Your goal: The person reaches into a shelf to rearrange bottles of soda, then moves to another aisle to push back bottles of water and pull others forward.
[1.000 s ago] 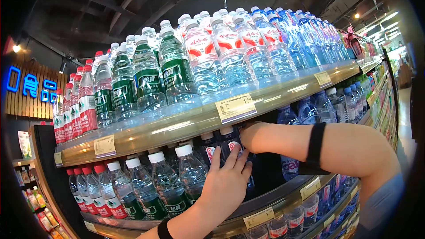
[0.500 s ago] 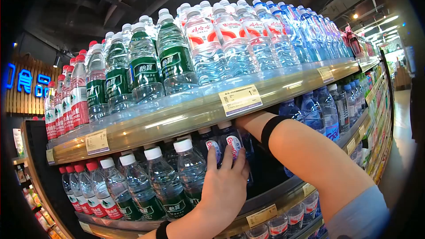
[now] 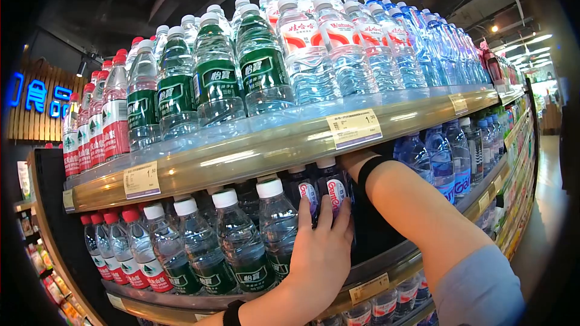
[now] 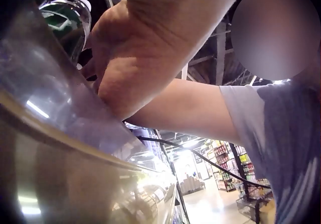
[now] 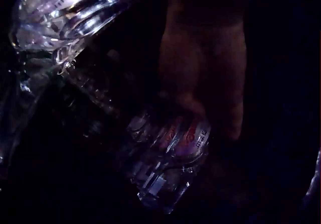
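In the head view my left hand (image 3: 320, 259) lies with extended fingers against two dark bottles with white, red-lettered labels, one being this bottle (image 3: 334, 190). The left wrist view shows the heel of that hand (image 4: 135, 58) close to the shelf edge. My right forearm reaches under the upper shelf, beside those bottles; the shelf hides its hand in the head view. Dimly lit in the right wrist view, my right hand (image 5: 205, 73) points down, its fingertips at or close to a tilted clear bottle (image 5: 170, 158). Darkness hides whether it grips the bottle.
Green-label bottles (image 3: 263, 78) and red-and-white-label bottles (image 3: 350, 54) crowd the upper shelf (image 3: 241, 160). Below stand more green-label bottles (image 3: 238, 247) on the left and blue bottles (image 3: 441, 157) on the right. The upper shelf's edge runs just above both hands.
My right forearm has swung from nearly level to a steep slant, and its wristband is now near the upper shelf's edge. My left hand stays against the dark bottles. The head view has shifted slightly.
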The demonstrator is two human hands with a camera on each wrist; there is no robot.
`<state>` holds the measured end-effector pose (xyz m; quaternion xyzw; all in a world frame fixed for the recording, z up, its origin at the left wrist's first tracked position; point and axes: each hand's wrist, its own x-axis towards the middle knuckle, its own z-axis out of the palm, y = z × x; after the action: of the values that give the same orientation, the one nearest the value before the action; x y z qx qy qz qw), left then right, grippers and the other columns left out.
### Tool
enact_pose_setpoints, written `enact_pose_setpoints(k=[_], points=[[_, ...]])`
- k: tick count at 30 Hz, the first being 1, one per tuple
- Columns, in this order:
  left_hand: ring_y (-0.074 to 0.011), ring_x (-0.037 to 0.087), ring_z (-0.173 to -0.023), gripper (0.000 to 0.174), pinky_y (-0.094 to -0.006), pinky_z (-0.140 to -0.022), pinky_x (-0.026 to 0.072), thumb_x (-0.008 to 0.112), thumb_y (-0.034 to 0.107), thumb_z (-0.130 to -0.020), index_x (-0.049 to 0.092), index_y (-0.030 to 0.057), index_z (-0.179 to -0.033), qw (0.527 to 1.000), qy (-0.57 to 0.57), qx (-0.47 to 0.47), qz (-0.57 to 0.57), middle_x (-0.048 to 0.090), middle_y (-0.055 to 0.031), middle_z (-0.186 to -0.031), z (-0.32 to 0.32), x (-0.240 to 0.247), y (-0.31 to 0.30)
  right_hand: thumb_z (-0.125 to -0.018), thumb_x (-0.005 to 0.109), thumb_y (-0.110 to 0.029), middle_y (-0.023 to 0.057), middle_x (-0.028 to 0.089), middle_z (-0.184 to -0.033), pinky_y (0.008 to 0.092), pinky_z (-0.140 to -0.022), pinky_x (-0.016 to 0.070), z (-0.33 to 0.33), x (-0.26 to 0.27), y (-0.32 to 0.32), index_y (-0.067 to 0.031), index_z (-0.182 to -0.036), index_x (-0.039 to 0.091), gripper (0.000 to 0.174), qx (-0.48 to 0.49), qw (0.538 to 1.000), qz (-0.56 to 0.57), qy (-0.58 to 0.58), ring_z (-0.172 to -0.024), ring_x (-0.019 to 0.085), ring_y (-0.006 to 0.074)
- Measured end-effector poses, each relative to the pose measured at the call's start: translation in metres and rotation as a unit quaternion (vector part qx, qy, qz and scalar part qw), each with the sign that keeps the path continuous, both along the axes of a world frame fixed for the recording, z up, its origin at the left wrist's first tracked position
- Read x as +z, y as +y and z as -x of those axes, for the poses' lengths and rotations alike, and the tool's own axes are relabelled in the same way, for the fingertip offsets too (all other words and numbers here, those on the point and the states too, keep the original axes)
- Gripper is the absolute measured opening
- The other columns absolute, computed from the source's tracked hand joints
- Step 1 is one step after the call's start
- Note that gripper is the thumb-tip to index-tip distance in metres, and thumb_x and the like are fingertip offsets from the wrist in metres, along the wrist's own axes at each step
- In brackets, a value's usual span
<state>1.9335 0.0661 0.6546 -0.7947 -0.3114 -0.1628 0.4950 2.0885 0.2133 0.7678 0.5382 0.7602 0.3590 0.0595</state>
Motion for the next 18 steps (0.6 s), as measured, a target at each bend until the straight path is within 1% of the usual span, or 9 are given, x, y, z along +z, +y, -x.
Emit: enact_pose_setpoints(k=[5,6,7,10,13,14,15,16,18], points=[[-0.0320,0.045,-0.128,0.042,-0.0585,-0.108,0.0266,0.053,0.019,-0.085,0.062,0.0083,-0.124,1.000,0.004,0.011,-0.008,0.048,-0.0104,-0.141,-0.001,-0.001,0.000,-0.076,0.067,-0.011,0.0160,0.067,-0.116,0.0433,-0.087,0.0516,-0.004,0.008,0.004,-0.0073,-0.107,0.073,0.032,0.010,1.000,-0.025,0.003,-0.105,0.065,0.0326],[-0.0319,0.045,-0.128,0.042,-0.0585,-0.108,0.0262,0.053,0.019,-0.085,0.061,0.0085,-0.125,1.000,0.002,0.016,-0.010,0.047,-0.0102,-0.142,-0.002,-0.001,-0.001,-0.076,0.067,-0.011,0.0160,0.067,-0.116,0.0433,-0.087,0.0517,0.064,0.039,0.012,-0.0074,-0.107,0.073,0.032,0.011,1.000,-0.029,0.004,-0.105,0.065,0.0326],[-0.0315,0.045,-0.128,0.042,-0.0585,-0.109,0.0253,0.052,0.019,-0.087,0.061,0.0087,-0.126,1.000,0.003,0.024,-0.014,0.046,-0.0099,-0.143,-0.003,-0.002,-0.001,-0.076,0.067,-0.011,0.0159,0.067,-0.116,0.0433,-0.087,0.0517,-0.011,-0.001,0.003,-0.0075,-0.108,0.072,0.033,0.012,0.999,-0.033,0.005,-0.105,0.065,0.0325],[-0.0308,0.045,-0.129,0.041,-0.0581,-0.109,0.0247,0.051,0.020,-0.088,0.060,0.0088,-0.127,0.999,0.008,0.043,-0.017,0.046,-0.0096,-0.143,-0.005,-0.003,-0.007,-0.076,0.068,-0.012,0.0158,0.066,-0.117,0.0434,-0.087,0.0517,-0.024,-0.011,0.000,-0.0078,-0.108,0.072,0.033,0.015,0.999,-0.043,0.009,-0.105,0.065,0.0325],[-0.0297,0.044,-0.129,0.040,-0.0574,-0.109,0.0251,0.051,0.021,-0.089,0.059,0.0086,-0.126,0.998,0.007,0.054,-0.034,0.047,-0.0092,-0.142,-0.007,-0.006,-0.008,-0.076,0.068,-0.012,0.0157,0.066,-0.118,0.0434,-0.088,0.0518,-0.029,-0.008,0.005,-0.0081,-0.109,0.072,0.033,0.018,0.998,-0.056,0.013,-0.105,0.065,0.0324],[-0.0295,0.044,-0.129,0.041,-0.0571,-0.109,0.0253,0.053,0.023,-0.089,0.060,0.0084,-0.126,0.998,0.002,0.060,-0.035,0.047,-0.0091,-0.142,-0.007,-0.006,-0.007,-0.077,0.066,-0.009,0.0162,0.066,-0.118,0.0433,-0.087,0.0518,-0.027,-0.006,0.014,-0.0067,-0.109,0.072,0.033,-0.015,1.000,-0.004,-0.018,-0.104,0.065,0.0322],[-0.0296,0.044,-0.129,0.043,-0.0567,-0.109,0.0262,0.058,0.026,-0.086,0.060,0.0076,-0.125,0.998,0.003,0.052,-0.038,0.048,-0.0094,-0.140,-0.007,-0.006,-0.006,-0.077,0.065,-0.009,0.0164,0.066,-0.116,0.0428,-0.086,0.0522,-0.019,0.000,-0.011,-0.0063,-0.109,0.072,0.033,-0.048,0.997,0.032,-0.041,-0.104,0.065,0.0322],[-0.0296,0.044,-0.129,0.043,-0.0567,-0.109,0.0262,0.058,0.026,-0.086,0.060,0.0076,-0.125,0.998,0.004,0.051,-0.038,0.048,-0.0094,-0.140,-0.008,-0.006,-0.005,-0.077,0.065,-0.009,0.0165,0.067,-0.115,0.0424,-0.085,0.0525,-0.012,0.002,-0.040,-0.0059,-0.109,0.072,0.032,-0.081,0.992,0.070,-0.064,-0.103,0.065,0.0322],[-0.0293,0.044,-0.129,0.046,-0.0563,-0.109,0.0271,0.062,0.027,-0.084,0.060,0.0072,-0.125,0.999,-0.020,0.034,-0.023,0.049,-0.0092,-0.139,-0.009,-0.005,-0.004,-0.078,0.064,-0.008,0.0165,0.067,-0.114,0.0417,-0.084,0.0528,-0.019,-0.005,-0.056,-0.0055,-0.107,0.072,0.030,-0.061,0.996,0.042,-0.045,-0.103,0.065,0.0323]])
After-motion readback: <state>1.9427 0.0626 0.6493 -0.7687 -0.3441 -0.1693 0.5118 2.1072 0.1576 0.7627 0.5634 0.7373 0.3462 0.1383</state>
